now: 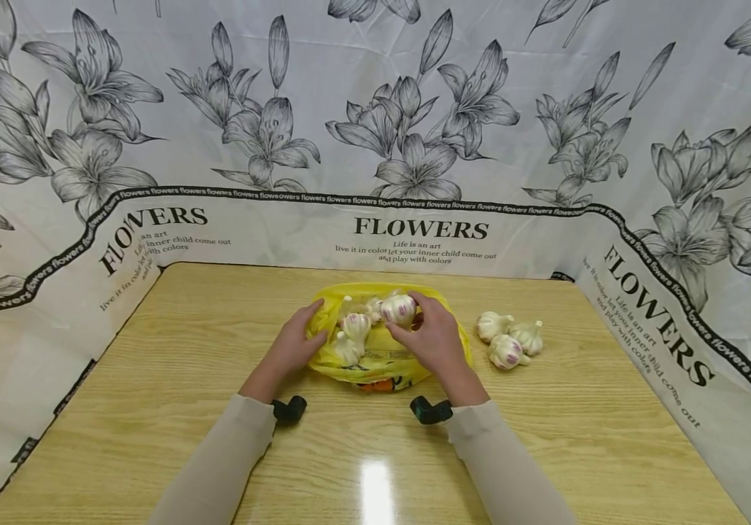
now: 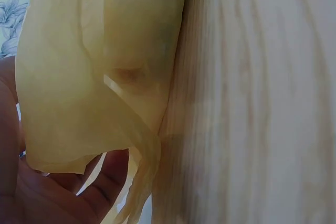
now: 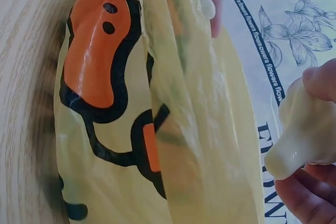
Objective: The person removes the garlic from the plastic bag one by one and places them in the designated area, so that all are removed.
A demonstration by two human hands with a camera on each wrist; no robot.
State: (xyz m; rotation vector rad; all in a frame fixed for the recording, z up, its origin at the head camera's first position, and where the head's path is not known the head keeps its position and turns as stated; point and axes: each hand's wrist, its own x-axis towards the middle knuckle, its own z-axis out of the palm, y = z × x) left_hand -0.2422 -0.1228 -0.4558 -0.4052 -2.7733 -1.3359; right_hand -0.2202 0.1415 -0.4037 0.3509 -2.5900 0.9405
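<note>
A yellow plastic bag (image 1: 385,368) lies with its mouth spread on the table, and several garlic bulbs (image 1: 355,327) show inside it. My right hand (image 1: 440,337) pinches a garlic bulb (image 1: 398,310) with purple streaks between thumb and fingers, above the bag's opening. In the right wrist view that held bulb (image 3: 307,129) shows its pale stem end. At the bag's left rim, my left hand (image 1: 290,346) grips the plastic; the left wrist view has this hand (image 2: 58,192) around the bag's edge, with part of the fingers hidden behind the film.
To the right of the bag, three garlic bulbs (image 1: 507,351) sit close together on the wooden table (image 1: 585,437). A white cloth with flower prints (image 1: 418,248) walls the table at the back and both sides. Dark wrist mounts (image 1: 290,410) stick out beneath both wrists.
</note>
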